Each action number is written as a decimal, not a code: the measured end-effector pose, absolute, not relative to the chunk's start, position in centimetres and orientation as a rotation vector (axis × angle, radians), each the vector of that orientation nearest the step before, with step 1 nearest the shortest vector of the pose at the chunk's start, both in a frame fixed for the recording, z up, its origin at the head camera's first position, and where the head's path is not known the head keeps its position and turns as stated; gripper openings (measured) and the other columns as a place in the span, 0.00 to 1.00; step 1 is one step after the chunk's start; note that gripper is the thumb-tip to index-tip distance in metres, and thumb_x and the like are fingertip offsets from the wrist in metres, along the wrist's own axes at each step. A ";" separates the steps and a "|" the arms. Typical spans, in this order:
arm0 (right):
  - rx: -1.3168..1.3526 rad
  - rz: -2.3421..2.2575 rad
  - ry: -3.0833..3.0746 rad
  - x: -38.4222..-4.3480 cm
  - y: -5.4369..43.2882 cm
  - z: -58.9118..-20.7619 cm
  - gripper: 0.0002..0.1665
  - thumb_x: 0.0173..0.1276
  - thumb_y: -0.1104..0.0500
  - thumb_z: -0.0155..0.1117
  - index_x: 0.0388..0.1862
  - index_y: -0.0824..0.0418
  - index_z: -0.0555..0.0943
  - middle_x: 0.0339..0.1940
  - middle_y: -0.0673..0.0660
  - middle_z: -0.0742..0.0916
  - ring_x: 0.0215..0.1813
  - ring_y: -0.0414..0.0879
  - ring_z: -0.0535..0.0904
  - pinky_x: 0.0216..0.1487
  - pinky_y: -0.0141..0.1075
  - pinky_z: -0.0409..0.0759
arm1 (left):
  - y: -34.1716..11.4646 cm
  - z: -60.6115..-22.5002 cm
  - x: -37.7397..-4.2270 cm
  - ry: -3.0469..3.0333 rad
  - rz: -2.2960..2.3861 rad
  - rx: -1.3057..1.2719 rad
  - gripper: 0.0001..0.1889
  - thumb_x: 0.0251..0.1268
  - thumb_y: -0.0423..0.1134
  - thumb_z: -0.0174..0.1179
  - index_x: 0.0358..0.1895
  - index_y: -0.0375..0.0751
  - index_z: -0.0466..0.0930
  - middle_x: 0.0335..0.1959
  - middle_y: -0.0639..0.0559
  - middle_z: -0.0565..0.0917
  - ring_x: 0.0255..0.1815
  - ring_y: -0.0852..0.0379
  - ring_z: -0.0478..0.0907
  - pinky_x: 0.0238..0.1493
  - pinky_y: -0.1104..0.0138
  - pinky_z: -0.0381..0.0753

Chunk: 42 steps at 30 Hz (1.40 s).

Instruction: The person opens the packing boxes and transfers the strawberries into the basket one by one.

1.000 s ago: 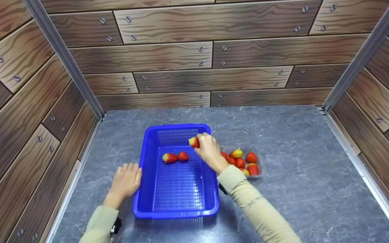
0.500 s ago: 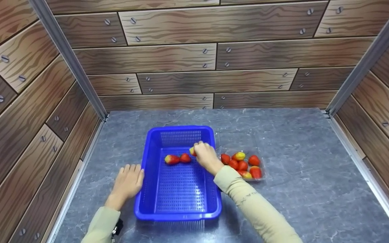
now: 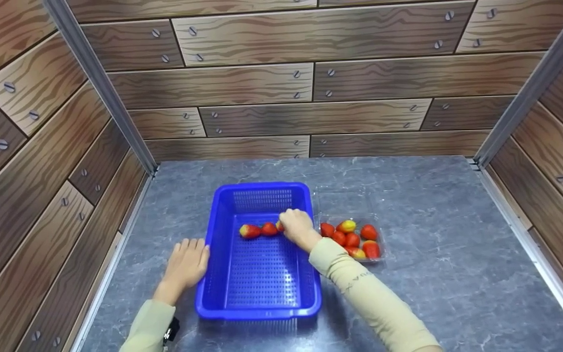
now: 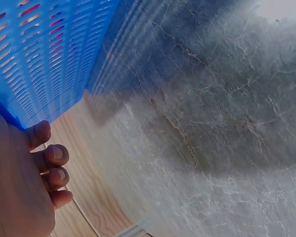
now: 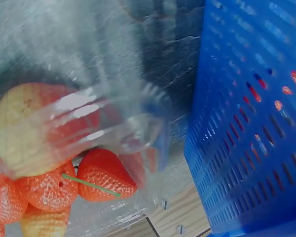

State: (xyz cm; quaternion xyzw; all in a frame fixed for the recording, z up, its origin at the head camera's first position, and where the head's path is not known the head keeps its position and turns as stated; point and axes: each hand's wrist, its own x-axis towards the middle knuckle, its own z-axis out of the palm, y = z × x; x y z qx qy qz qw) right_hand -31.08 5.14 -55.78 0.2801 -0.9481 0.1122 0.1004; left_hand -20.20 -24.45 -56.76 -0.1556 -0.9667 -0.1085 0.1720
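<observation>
Inside the blue plastic basket point(image 3: 258, 313), my right hand point(image 3: 297, 227) pinches a red-and-yellow strawberry point(image 3: 279, 226), mostly hidden by the fingers and low over the basket floor. To its left lie two more strawberries in a row, a pale-tipped strawberry point(image 3: 250, 231) and a smaller red strawberry point(image 3: 269, 229). My left hand point(image 3: 186, 262) rests against the basket's left rim with its fingers pointing forward. In the left wrist view, the left hand's fingers point(image 4: 56, 154) bend loosely beside the perforated basket wall point(image 4: 49, 59).
A clear clamshell box point(image 3: 380, 244) with its lid open stands right of the basket. It holds several red and yellow strawberries point(image 3: 352, 239). Wood-patterned walls point(image 3: 252, 149) border the grey marbled tabletop point(image 3: 447, 234) at the back and both sides.
My right hand has lowered into the basket with the strawberry, bringing it beside the two lying there. My left hand has stayed at the rim. The head view has shifted slightly.
</observation>
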 end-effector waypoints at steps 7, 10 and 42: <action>0.879 0.226 -2.801 -31.0 5.2 -56.1 0.14 0.44 0.67 0.75 0.14 0.53 0.78 0.20 0.56 0.84 0.26 0.58 0.83 0.27 0.50 0.80 | -24.5 -56.8 -20.3 -2.737 -0.272 -0.445 0.09 0.73 0.36 0.48 0.37 0.34 0.74 0.32 0.39 0.77 0.36 0.38 0.72 0.38 0.51 0.68; 0.899 0.219 -2.815 -31.0 5.1 -56.2 0.18 0.45 0.68 0.75 0.12 0.52 0.74 0.20 0.55 0.84 0.26 0.57 0.83 0.26 0.50 0.80 | -24.5 -56.8 -20.3 -2.746 -0.269 -0.442 0.09 0.73 0.36 0.48 0.37 0.34 0.73 0.31 0.39 0.77 0.36 0.39 0.72 0.39 0.51 0.68; 0.922 0.301 -2.933 -30.7 4.9 -56.2 0.16 0.45 0.73 0.71 0.19 0.57 0.74 0.25 0.59 0.83 0.30 0.57 0.82 0.28 0.49 0.81 | -24.5 -56.5 -20.3 -2.674 -0.219 -0.478 0.08 0.70 0.36 0.50 0.34 0.34 0.72 0.29 0.40 0.75 0.33 0.39 0.70 0.36 0.51 0.66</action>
